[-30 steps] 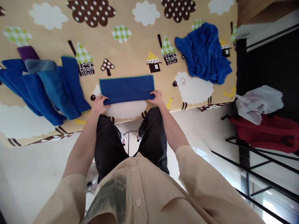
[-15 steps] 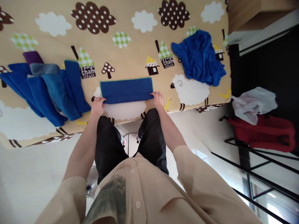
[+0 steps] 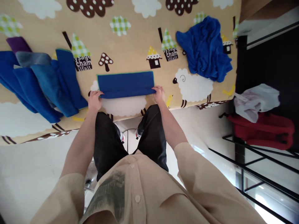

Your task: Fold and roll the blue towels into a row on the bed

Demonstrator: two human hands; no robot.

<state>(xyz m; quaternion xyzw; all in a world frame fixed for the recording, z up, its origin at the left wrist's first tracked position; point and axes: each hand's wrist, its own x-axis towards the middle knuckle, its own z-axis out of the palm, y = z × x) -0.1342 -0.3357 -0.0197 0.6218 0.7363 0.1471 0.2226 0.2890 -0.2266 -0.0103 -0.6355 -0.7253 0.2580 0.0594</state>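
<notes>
A blue cloth [image 3: 126, 84], folded into a long flat strip with a thin green edge, lies on the patterned bedspread [image 3: 133, 46]. My left hand [image 3: 95, 100] pinches its near left corner between thumb and fingers. At the near right corner my right hand [image 3: 159, 94] grips the cloth in the same way. To the left lie several rolled or folded cloths [image 3: 46, 84] in blue and grey-blue, with a purple cloth [image 3: 18, 44] behind them. A crumpled blue cloth heap [image 3: 205, 49] rests on the right.
The bed's front edge runs just before my knees. Right of the bed stand a black metal frame [image 3: 252, 165], a red bag or chair-like item [image 3: 263, 130] and a white plastic bag [image 3: 257, 101]. A wooden box-like piece [image 3: 254, 9] is at the upper right.
The view has shifted a little, so the bed appears higher and larger. Both hands stay at the near corners of the folded strip, which looks unchanged.
</notes>
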